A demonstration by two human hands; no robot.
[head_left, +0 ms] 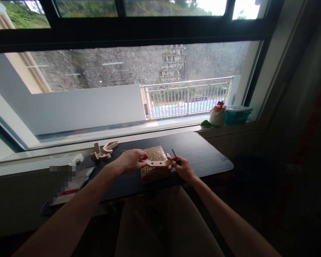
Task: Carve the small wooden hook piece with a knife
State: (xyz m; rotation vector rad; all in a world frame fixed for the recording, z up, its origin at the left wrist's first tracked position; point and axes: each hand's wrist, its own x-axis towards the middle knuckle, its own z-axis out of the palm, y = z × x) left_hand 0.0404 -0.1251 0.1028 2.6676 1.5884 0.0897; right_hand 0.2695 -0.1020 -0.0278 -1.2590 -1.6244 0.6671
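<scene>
My left hand [131, 160] is closed on the left end of a pale wooden piece [160, 163], holding it flat over a brown wooden block [156, 155] on the dark table [203, 157]. At the piece's right end, my right hand [182, 167] grips a thin dark tool [174, 155] whose shaft points up and away. Both forearms reach in from the bottom of the view.
More pale wooden parts [104, 150] lie at the table's back left. A booklet [72, 185] rests at the left front corner. On the window sill to the right stand a white pot with a red top [217, 113] and a teal box [237, 115].
</scene>
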